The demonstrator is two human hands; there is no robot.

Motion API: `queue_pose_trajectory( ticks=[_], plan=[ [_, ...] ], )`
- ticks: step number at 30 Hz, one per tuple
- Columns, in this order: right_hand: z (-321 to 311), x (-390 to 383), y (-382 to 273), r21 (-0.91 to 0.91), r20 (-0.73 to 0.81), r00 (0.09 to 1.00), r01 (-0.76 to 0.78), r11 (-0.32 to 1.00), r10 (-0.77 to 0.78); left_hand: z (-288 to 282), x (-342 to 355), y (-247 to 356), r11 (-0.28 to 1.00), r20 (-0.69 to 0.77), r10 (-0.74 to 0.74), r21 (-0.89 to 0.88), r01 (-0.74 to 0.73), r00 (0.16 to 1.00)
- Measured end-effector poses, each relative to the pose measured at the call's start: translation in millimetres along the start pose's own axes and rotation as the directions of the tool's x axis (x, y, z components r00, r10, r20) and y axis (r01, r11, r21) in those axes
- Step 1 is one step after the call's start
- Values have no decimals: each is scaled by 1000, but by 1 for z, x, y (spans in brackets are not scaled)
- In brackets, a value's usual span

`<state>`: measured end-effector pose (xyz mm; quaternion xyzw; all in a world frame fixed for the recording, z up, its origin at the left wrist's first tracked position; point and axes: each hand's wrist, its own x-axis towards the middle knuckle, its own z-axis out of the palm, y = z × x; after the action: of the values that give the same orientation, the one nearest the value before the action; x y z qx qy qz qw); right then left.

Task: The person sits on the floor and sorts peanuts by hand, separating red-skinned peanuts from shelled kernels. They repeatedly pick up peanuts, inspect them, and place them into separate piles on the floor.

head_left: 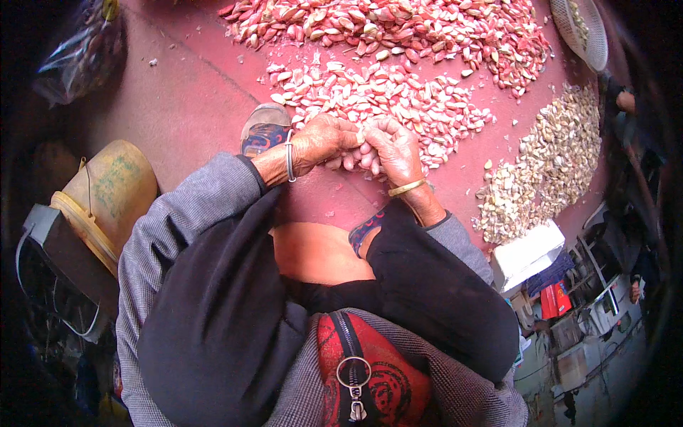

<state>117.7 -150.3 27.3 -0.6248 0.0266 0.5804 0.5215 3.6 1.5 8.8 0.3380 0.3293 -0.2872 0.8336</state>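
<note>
Red zipped clothing (398, 377) lies nearest. Left hand (324, 141) and right hand (395, 151) meet over pink cloves (420, 99), fingers curled nearly closed, their hold unclear; a pale basket (596, 51) holds small pieces (579, 21).

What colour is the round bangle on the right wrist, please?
A golden bangle, clearest in the head view.

Arms, two, sleeved to the wrist: left arm (192, 196) reaching forward and inward; right arm (457, 238) angled in from the opposite side. Hands, two, ungloved: left hand (326, 136) and right hand (398, 151), drawn together at the front, touching. Fingers bent inward on both, tips meeting in a pinch.
</note>
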Motion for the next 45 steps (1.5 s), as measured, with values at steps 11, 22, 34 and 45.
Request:
queue_pose_trajectory(
  ticks=[11,22,34,45],
  plan=[
    [-20,-5,2,-159,19,999,-39,986,42,-16,-19,7,964,-2,10,-264,-10,1000],
    [-25,-32,67,-666,616,784,470,580,73,-165,-124,183,583,-358,555,-475,-659,750],
    [-36,-40,74,-675,501,863,438,594,-68,-217,-117,250,381,-536,647,-389,-838,543],
    [-93,-8,-3,-186,5,981,191,964,-193,-50,-6,30,973,60,114,-210,-99,992]
  ],
)
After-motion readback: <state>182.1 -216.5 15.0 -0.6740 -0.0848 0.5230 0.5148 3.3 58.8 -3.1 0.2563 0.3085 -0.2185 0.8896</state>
